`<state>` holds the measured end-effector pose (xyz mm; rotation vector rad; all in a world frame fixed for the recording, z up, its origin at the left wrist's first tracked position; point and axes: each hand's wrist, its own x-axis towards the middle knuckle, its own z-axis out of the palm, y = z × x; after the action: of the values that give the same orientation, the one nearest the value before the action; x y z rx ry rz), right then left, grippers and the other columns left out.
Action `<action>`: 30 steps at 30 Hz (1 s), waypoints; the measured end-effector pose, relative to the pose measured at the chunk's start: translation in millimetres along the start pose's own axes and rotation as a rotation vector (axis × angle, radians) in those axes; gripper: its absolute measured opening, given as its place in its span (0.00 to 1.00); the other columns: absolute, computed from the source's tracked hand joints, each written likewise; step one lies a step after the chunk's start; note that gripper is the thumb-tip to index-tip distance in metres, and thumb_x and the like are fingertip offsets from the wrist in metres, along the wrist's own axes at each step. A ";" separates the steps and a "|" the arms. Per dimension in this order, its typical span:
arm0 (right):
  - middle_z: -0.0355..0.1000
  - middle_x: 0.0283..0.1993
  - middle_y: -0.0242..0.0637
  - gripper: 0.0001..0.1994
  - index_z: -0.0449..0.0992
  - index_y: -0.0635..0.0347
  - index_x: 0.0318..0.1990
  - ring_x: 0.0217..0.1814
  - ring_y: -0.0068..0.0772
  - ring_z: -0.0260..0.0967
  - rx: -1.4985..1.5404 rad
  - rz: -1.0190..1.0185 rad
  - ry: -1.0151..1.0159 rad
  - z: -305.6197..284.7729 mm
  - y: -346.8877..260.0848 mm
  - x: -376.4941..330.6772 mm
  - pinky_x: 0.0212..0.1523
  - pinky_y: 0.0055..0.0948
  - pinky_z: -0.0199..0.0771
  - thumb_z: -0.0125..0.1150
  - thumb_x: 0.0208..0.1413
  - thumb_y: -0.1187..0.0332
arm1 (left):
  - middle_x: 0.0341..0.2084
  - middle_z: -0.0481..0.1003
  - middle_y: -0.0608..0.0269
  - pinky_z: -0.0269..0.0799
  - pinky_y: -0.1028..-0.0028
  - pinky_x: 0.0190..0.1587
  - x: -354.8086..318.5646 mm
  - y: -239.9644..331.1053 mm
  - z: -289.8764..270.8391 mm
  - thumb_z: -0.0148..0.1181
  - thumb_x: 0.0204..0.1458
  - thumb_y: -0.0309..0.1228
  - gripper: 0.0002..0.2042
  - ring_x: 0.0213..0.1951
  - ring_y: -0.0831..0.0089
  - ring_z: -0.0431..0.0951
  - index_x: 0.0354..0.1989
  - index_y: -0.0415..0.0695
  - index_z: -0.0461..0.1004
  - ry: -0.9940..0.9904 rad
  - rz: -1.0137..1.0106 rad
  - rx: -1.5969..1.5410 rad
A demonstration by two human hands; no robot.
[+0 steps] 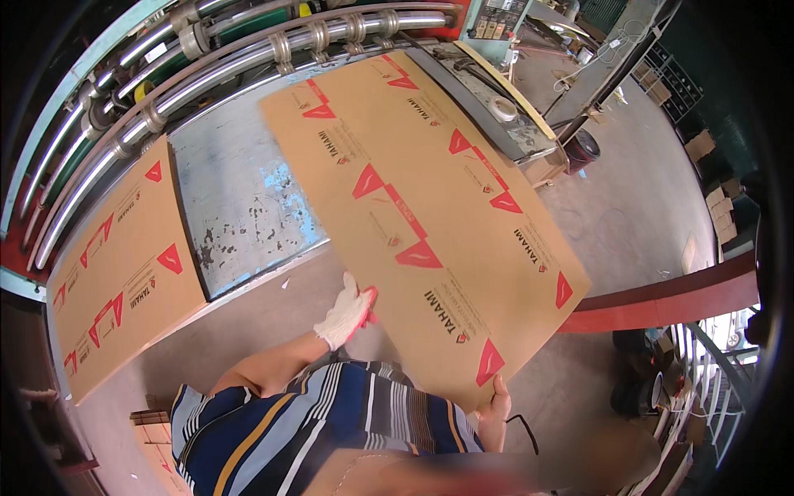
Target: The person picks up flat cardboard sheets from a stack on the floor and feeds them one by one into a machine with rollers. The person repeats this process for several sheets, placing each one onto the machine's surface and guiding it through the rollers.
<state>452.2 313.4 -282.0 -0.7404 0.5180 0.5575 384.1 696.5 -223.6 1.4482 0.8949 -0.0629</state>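
A large brown cardboard sheet with red and black print slants across the middle, its far end over the machine's feed table. My left hand, in a white glove with a pinkish-red palm, holds the sheet's left edge; some of its fingers are hidden. With no glove, my right hand grips the near right corner, thumb on the printed face and the other fingers underneath. On the left, a second printed cardboard sheet lies on the table, apart from the held one.
Metal rollers with collars run along the machine at the far left. A side ledge carries a tape roll. To the right stand a dark bucket and a curved red beam. Folded cardboard lies low at the left.
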 end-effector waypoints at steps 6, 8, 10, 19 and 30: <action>0.71 0.58 0.47 0.17 0.66 0.65 0.59 0.58 0.47 0.71 -0.012 -0.025 -0.108 27.2 15.2 36.5 0.59 0.48 0.72 0.48 0.66 0.68 | 0.27 0.73 0.56 0.67 0.73 0.13 56.7 42.9 -23.1 0.48 0.61 0.35 0.23 0.16 0.72 0.74 0.58 0.37 0.51 0.055 0.021 0.113; 0.72 0.56 0.47 0.16 0.67 0.67 0.58 0.57 0.46 0.71 -0.078 -0.066 -0.078 49.6 33.7 53.0 0.58 0.45 0.73 0.48 0.66 0.69 | 0.23 0.72 0.57 0.65 0.73 0.13 75.1 50.8 -41.3 0.49 0.60 0.35 0.19 0.15 0.72 0.74 0.53 0.37 0.53 0.049 0.069 0.083; 0.72 0.53 0.43 0.15 0.68 0.66 0.56 0.54 0.41 0.72 -0.162 -0.076 -0.070 85.5 54.4 82.0 0.54 0.41 0.74 0.48 0.66 0.70 | 0.19 0.72 0.56 0.64 0.71 0.12 104.1 69.5 -71.9 0.50 0.58 0.35 0.20 0.14 0.70 0.73 0.50 0.32 0.54 0.023 0.174 0.110; 0.71 0.49 0.39 0.12 0.69 0.60 0.50 0.56 0.44 0.70 -0.295 0.122 -0.109 263.1 143.8 227.5 0.48 0.42 0.74 0.54 0.64 0.64 | 0.33 0.76 0.53 0.73 0.64 0.34 254.0 148.2 -257.0 0.52 0.58 0.40 0.22 0.34 0.64 0.77 0.57 0.42 0.62 0.430 0.348 0.083; 0.73 0.54 0.43 0.14 0.70 0.53 0.53 0.53 0.46 0.74 -0.664 0.531 -0.388 206.7 177.8 182.8 0.46 0.43 0.77 0.54 0.64 0.59 | 0.70 0.54 0.52 0.50 0.34 0.63 -83.4 -26.1 -447.1 0.46 0.56 0.60 0.38 0.69 0.48 0.53 0.72 0.52 0.52 1.254 -0.625 0.906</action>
<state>523.6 626.7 -349.1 -1.0933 0.1477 1.3782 95.9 1039.3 -140.1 1.9396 2.5795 -0.0140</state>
